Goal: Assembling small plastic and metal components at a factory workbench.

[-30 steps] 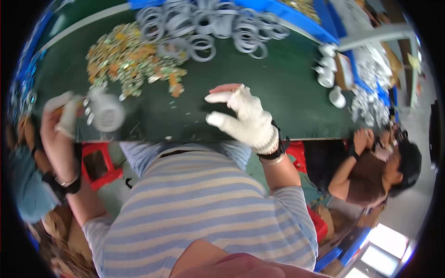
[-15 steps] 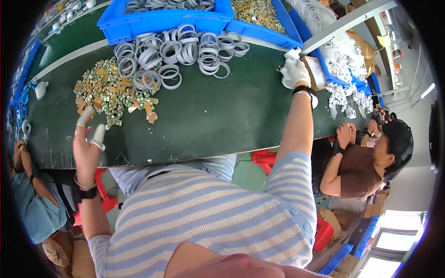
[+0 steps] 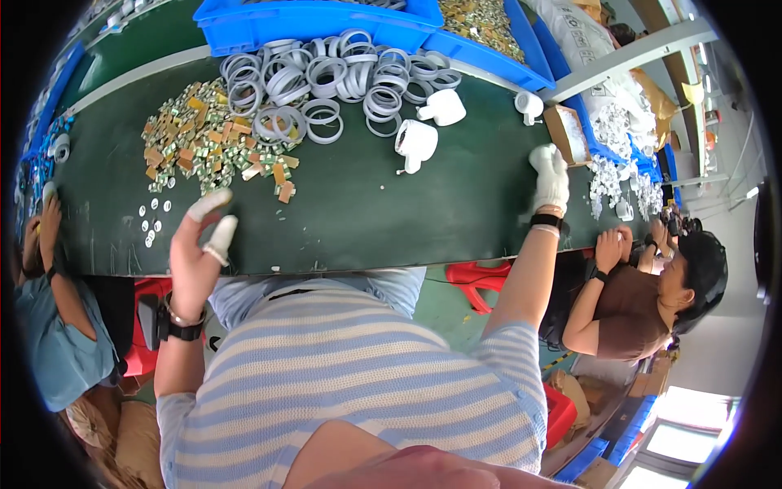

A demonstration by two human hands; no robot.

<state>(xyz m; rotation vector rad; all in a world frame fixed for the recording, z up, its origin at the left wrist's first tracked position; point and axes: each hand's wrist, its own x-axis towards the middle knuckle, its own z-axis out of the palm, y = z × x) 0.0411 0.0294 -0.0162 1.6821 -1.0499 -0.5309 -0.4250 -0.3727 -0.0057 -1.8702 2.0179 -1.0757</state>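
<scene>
My left hand (image 3: 199, 244) is raised over the table's near left, its fingers apart and nothing between them. White covers sit on its thumb and a finger. Beyond it lie a heap of small green and orange circuit boards (image 3: 208, 134) and several small white discs (image 3: 155, 220). My right hand (image 3: 550, 179), in a white glove, is at the right beside an open cardboard box (image 3: 568, 134). Its fingers are curled in; whatever they may hold is hidden. Two white plastic housings, one nearer (image 3: 415, 147) and one farther (image 3: 442, 107), lie mid-table. A third white housing (image 3: 529, 107) stands near the box.
Grey rings (image 3: 326, 75) are heaped at the table's (image 3: 342, 212) back, against a blue bin (image 3: 318, 31). Another blue bin (image 3: 489, 59) holds circuit boards. A metal bar (image 3: 635, 59) slants over the right end. Co-workers sit at left and right (image 3: 635, 301).
My right hand has moved back from the white housings near the box. Two white housings now lie mid-table. My left hand has shifted right, and the small white discs have come into view.
</scene>
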